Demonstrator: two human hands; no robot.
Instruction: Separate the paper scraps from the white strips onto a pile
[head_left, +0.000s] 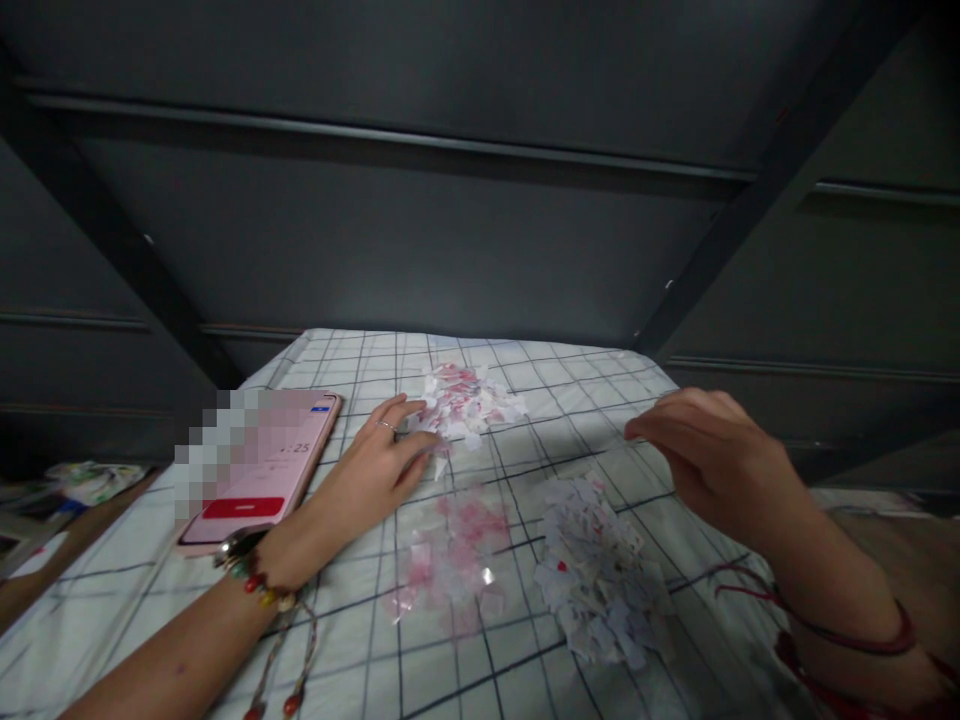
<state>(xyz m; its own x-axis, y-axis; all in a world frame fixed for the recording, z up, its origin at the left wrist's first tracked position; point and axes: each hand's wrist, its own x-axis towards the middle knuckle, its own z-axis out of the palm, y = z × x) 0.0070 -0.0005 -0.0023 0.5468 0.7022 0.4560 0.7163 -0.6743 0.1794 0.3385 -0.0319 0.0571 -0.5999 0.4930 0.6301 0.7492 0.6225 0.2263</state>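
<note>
Close to the tabletop's (585,385) far edge, about midway between its two far corners, I have a pile of mixed white and pink scraps (469,400) on the checked cloth. My left hand (379,455) is at that pile's left side, thumb and fingers parted, fingertips at the outermost pieces; from my end I see nothing gripped in it. Nearer me lies a spread of clear and pink pieces (457,560), and just to its right, toward the tabletop's right edge, a heap of white scraps (596,570). My right hand (724,470) is by the right edge, beyond that heap, its fingers bent and held together; I cannot tell whether anything is pinched inside. Along the left edge rests a phone (244,507), partly blurred out, beside my left wrist. A dark panel (412,230) rises behind the far edge.
</note>
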